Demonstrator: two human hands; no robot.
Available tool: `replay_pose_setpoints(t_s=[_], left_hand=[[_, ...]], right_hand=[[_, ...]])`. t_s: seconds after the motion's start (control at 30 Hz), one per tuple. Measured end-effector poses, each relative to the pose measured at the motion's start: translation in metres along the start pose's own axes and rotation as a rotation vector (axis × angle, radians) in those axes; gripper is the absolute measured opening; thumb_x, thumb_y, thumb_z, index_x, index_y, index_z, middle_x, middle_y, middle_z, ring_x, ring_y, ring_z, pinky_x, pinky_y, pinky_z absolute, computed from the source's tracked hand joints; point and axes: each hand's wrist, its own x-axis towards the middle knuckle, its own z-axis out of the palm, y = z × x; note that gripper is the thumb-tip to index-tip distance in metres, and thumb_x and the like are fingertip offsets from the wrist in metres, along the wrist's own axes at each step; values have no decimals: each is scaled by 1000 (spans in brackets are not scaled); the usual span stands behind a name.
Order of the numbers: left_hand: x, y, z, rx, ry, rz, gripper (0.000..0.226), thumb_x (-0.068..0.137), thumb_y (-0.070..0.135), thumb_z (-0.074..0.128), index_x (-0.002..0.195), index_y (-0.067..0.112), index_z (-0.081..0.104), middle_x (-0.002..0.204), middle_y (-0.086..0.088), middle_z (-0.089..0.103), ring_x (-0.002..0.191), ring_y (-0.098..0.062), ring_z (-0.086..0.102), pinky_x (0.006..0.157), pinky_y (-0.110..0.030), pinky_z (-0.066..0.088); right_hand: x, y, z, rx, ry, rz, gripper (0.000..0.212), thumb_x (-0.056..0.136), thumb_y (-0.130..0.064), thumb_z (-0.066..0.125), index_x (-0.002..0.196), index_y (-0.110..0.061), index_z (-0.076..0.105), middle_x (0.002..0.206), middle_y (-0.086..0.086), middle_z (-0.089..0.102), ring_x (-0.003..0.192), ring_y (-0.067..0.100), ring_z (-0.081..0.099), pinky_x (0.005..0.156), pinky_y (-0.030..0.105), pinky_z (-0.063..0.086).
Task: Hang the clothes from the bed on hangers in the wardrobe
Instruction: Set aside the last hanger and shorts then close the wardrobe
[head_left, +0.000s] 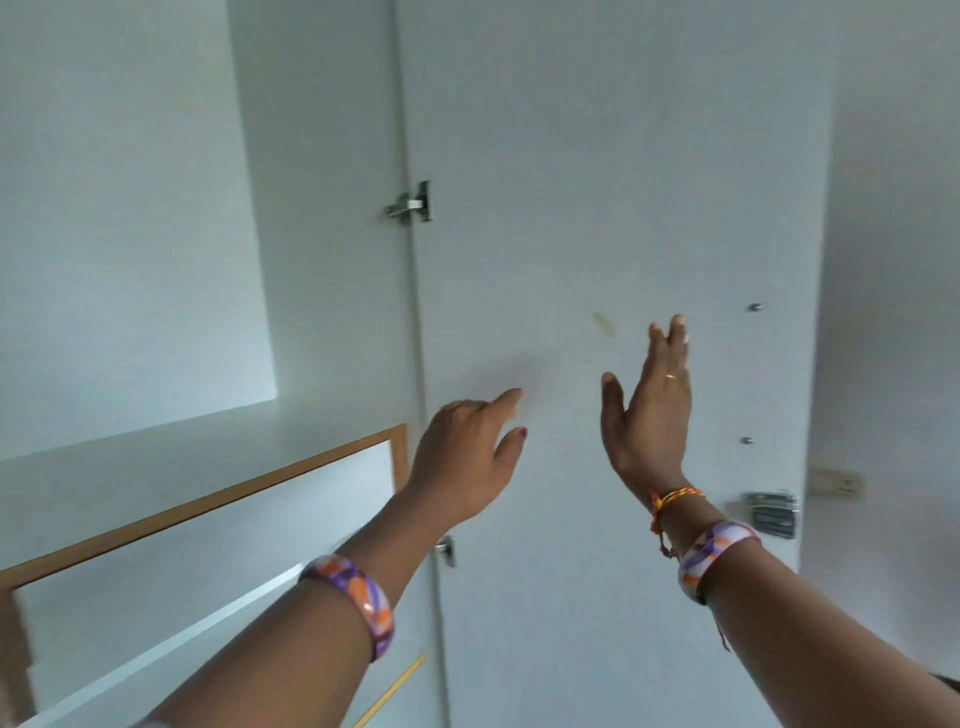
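I face the white wardrobe with its door (597, 218) swung open on the right, inner side toward me. My left hand (467, 452) reaches toward the door, fingers relaxed and pointing at it, holding nothing. My right hand (649, 410) is raised with straight fingers close to the door's inner face, also empty. Whether either hand touches the door is unclear. No clothes, hangers or bed are in view.
The wardrobe interior (130, 234) lies to the left, with a white shelf edged in wood (208, 504). Metal hinges (413, 203) join door and frame. A metal lock plate (771, 512) sits near the door's right edge. A wall (893, 260) stands beyond.
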Motion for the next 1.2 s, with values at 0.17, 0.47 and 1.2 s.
replay_pose_setpoints(t_s=[0.17,0.47,1.2], left_hand=[[57,61,46,-173,-85,-52,42,93,32,45,135,25,43,104,-2,69,103,-27,60,86,-40,49],[85,111,81,-305,-139,-56,51,91,29,52,140,21,37,112,6,67,106,-24,59,90,-39,48],[18,114,-32,-402,24,43,83,82,58,55,147,20,20,150,4,25,136,-13,30,102,-36,38]], right_hand=[[45,71,-52,-125,87,241,61,92,-13,48,146,-1,21,155,18,15,144,30,17,112,40,21],[59,92,-60,-31,132,410,59,99,-33,39,147,-4,20,153,12,25,141,24,25,108,39,23],[24,5,-144,665,-152,817,38,95,-35,51,71,-7,60,50,1,58,44,12,55,54,24,53]])
